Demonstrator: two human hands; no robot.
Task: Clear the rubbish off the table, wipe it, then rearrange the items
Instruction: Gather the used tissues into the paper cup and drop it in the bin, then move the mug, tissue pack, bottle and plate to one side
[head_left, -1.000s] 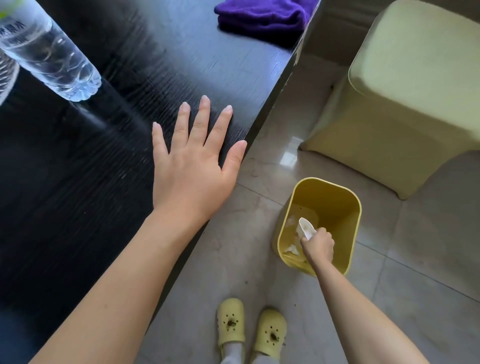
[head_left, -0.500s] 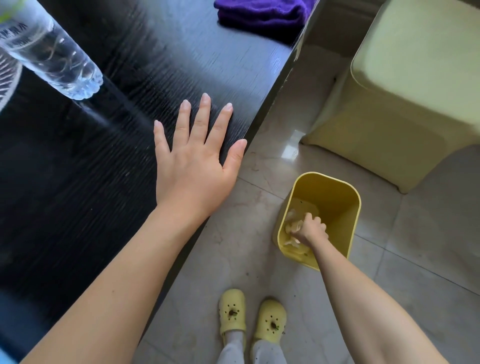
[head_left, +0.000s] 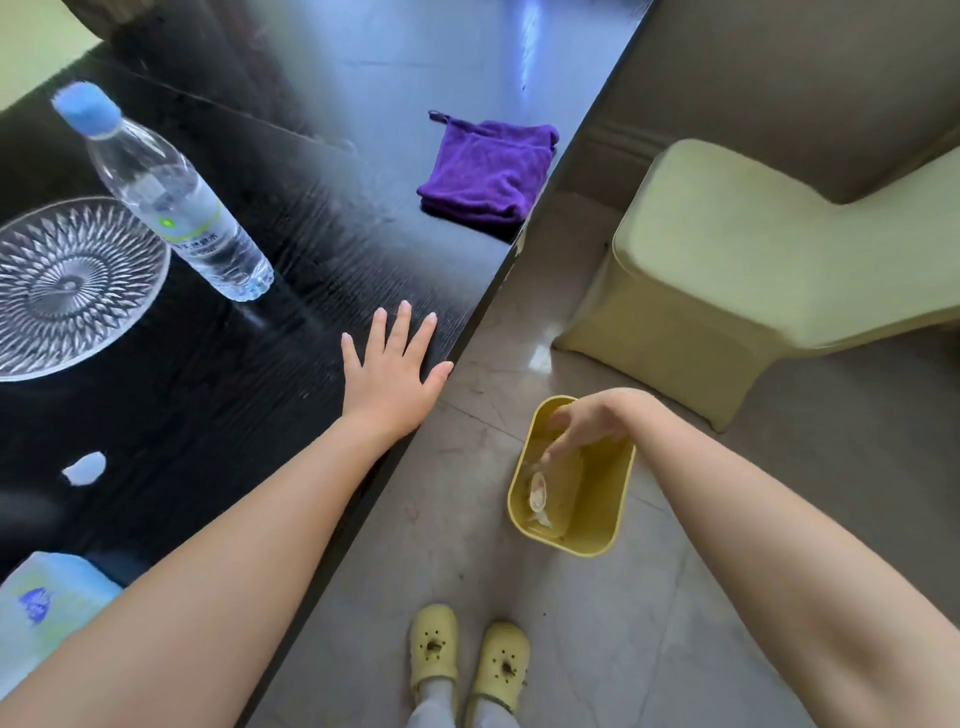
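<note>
My left hand (head_left: 393, 370) lies flat, fingers spread, on the black table (head_left: 218, 395) near its right edge. My right hand (head_left: 584, 423) hovers over the yellow bin (head_left: 597, 540) on the floor, fingers loosely apart and empty. Crumpled white rubbish (head_left: 537, 496) lies inside the bin. On the table stand a clear water bottle (head_left: 166, 195) with a blue cap, a cut-glass plate (head_left: 67, 286) and a folded purple cloth (head_left: 488, 169) by the right edge. A small white scrap (head_left: 84, 467) lies on the table at the left.
A pale blue tissue pack (head_left: 47, 618) sits at the table's near left corner. A yellow-green upholstered chair (head_left: 737, 260) stands on the tiled floor to the right of the bin. My feet in yellow clogs (head_left: 467, 660) stand beside the table edge.
My right hand let go of the white rubbish into the bin and rose above its rim, fingers now apart. The view tilted up, bringing the plate, whole bottle and cloth into sight.
</note>
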